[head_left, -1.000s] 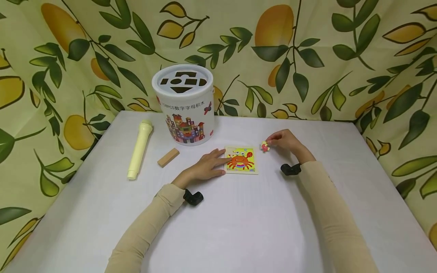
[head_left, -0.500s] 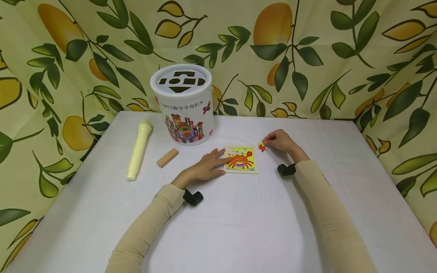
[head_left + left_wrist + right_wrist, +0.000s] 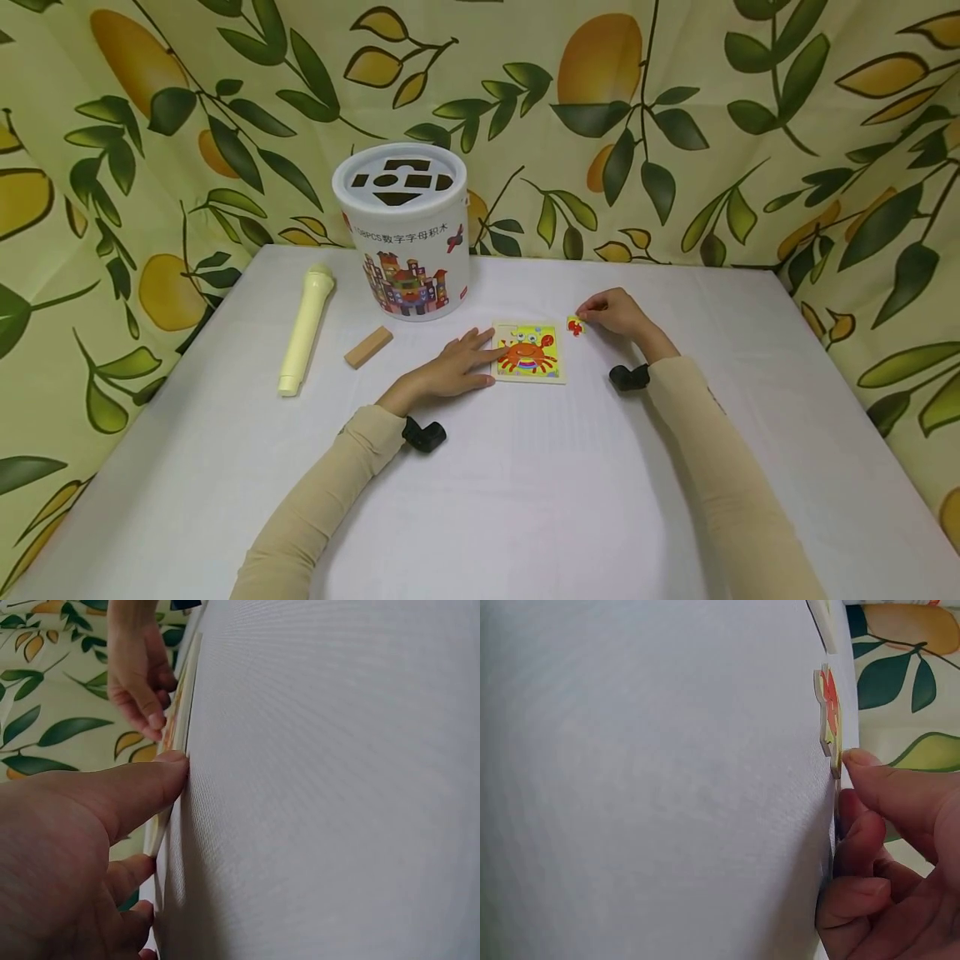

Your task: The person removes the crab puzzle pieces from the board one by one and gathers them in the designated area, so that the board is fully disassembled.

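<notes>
A small square jigsaw puzzle (image 3: 529, 357) with a red crab picture on yellow lies flat on the table; its upper left corner shows bare wood. My left hand (image 3: 450, 367) rests at its left side with fingers spread, one fingertip on the picture. In the left wrist view, the thumb (image 3: 142, 791) touches the board's near edge. Just right of the puzzle, my right hand (image 3: 621, 315) pinches a red and yellow puzzle piece (image 3: 575, 326) by its edge. The right wrist view shows the piece (image 3: 829, 712) low over the tablecloth, apart from the board; whether it touches the cloth I cannot tell.
A white bucket of blocks (image 3: 408, 250) with shaped holes in its lid stands behind the puzzle. To the left lie a wooden block (image 3: 369, 347) and a pale yellow toy microphone (image 3: 306, 332). A fruit-patterned curtain (image 3: 510, 167) surrounds the white table.
My right hand has shifted slightly left with the puzzle piece, nearer the board, and the piece has turned in the fingers. The left hand stays in place.
</notes>
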Action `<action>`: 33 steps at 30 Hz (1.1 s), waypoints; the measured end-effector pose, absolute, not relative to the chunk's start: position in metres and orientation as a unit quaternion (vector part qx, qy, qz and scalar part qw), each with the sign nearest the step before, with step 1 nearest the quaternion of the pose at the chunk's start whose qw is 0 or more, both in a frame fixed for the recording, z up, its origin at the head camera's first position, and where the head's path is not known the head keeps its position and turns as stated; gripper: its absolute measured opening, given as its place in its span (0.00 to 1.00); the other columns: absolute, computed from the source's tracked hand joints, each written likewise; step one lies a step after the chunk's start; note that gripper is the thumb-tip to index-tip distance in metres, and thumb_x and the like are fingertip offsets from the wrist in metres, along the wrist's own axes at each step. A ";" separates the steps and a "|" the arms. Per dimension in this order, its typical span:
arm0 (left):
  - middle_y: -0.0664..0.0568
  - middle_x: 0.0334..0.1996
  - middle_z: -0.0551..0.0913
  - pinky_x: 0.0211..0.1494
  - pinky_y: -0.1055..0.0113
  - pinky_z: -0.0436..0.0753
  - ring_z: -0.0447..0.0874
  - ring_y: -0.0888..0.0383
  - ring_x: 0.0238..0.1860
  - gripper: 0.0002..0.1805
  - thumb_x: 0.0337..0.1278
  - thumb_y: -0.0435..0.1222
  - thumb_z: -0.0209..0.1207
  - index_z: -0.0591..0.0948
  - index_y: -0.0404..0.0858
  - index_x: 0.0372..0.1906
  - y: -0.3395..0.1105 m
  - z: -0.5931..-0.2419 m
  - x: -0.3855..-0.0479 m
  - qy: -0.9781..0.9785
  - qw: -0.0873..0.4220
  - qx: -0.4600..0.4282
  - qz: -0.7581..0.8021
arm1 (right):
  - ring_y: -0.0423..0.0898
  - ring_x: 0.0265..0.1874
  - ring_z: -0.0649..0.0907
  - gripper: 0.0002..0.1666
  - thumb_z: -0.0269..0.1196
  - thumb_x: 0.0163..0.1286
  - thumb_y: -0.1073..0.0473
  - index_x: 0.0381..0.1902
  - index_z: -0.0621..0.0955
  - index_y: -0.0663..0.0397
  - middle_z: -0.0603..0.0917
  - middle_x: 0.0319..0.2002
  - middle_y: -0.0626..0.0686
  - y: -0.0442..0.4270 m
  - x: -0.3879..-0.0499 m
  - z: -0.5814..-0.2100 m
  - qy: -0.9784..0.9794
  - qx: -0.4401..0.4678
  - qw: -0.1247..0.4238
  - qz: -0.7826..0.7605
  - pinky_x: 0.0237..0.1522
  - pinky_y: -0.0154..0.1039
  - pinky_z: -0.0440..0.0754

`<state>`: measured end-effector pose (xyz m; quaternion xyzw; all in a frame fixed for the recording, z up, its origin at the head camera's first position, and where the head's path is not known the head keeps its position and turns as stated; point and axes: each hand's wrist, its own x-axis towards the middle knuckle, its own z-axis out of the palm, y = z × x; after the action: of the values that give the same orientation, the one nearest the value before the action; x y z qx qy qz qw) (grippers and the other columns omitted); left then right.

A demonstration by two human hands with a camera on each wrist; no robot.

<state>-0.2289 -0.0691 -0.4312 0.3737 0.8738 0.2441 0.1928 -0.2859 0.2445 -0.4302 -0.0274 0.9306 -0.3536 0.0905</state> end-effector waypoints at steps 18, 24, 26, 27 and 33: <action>0.43 0.73 0.44 0.70 0.40 0.40 0.33 0.40 0.73 0.29 0.64 0.43 0.50 0.62 0.45 0.69 -0.069 -0.432 -0.231 0.871 0.194 0.372 0.254 | 0.45 0.26 0.73 0.15 0.62 0.62 0.61 0.46 0.82 0.57 0.79 0.27 0.53 0.170 -0.268 -0.422 0.916 -0.164 0.133 -0.342 0.29 0.32 0.72; 0.44 0.73 0.45 0.70 0.41 0.41 0.34 0.41 0.73 0.29 0.64 0.44 0.50 0.61 0.46 0.69 -0.067 -0.434 -0.230 0.872 0.192 0.376 0.247 | 0.46 0.31 0.71 0.17 0.64 0.59 0.59 0.48 0.81 0.55 0.75 0.29 0.53 0.168 -0.265 -0.424 0.923 -0.167 0.141 -0.316 0.33 0.35 0.68; 0.44 0.73 0.45 0.70 0.42 0.42 0.34 0.41 0.73 0.29 0.64 0.44 0.50 0.61 0.47 0.69 -0.067 -0.434 -0.230 0.874 0.190 0.375 0.245 | 0.47 0.31 0.70 0.16 0.64 0.59 0.59 0.46 0.81 0.54 0.74 0.29 0.53 0.167 -0.266 -0.426 0.924 -0.172 0.138 -0.311 0.34 0.36 0.67; 0.44 0.73 0.45 0.71 0.42 0.42 0.34 0.41 0.73 0.29 0.64 0.44 0.50 0.61 0.47 0.69 -0.067 -0.434 -0.230 0.875 0.190 0.373 0.244 | 0.47 0.32 0.70 0.15 0.64 0.59 0.60 0.46 0.81 0.54 0.74 0.29 0.53 0.166 -0.266 -0.426 0.925 -0.174 0.136 -0.309 0.34 0.36 0.67; 0.43 0.73 0.45 0.70 0.41 0.42 0.35 0.41 0.73 0.29 0.64 0.43 0.50 0.62 0.46 0.69 -0.069 -0.433 -0.229 0.876 0.185 0.372 0.245 | 0.49 0.36 0.70 0.12 0.63 0.61 0.60 0.43 0.81 0.52 0.72 0.35 0.56 0.161 -0.264 -0.425 0.931 -0.171 0.137 -0.292 0.37 0.37 0.67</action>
<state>-0.2293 -0.0691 -0.4325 0.3719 0.8760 0.2451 0.1850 -0.2643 0.1611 -0.4254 -0.1715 0.9311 -0.2917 0.1365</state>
